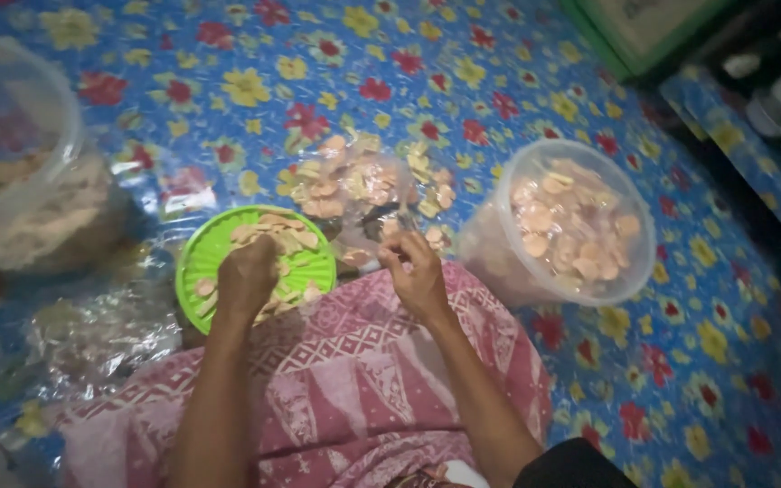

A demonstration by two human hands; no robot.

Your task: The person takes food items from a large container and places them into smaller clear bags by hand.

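My left hand [246, 276] reaches into a round green plate [199, 255] of pale orange crackers, fingers curled down over them. My right hand [416, 269] pinches the edge of a clear plastic bag [354, 185] holding several crackers, which lies on the floor just beyond the plate. Both forearms stretch out over my pink and white patterned cloth [354, 361] on my lap.
A clear tub [630, 262] full of crackers stands to the right. A larger clear container [65, 117] with crackers sits at the far left. Crumpled clear plastic [101, 334] lies at the left front. Blue flowered sheet [680, 361] covers the floor; dark objects [770, 81] crowd the top right.
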